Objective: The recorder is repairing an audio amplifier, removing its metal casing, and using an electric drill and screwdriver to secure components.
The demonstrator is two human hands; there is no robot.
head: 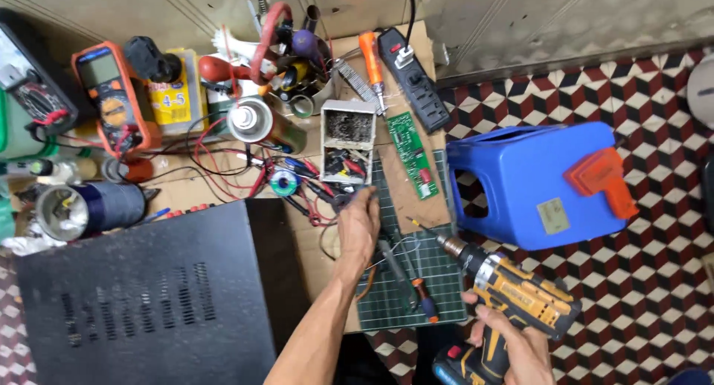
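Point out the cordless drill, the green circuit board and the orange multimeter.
cordless drill [520, 292]: head view, on its yellow motor body, held in the right hand [513, 348].
green circuit board [413, 154]: head view, middle of the board.
orange multimeter [113, 95]: head view, on its front near the dial.

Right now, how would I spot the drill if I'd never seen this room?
Find the big blue stool lying on the checkered floor. Just below it, the right hand grips the drill. It's the only yellow-and-black tool, with its bit pointing at the green mat.
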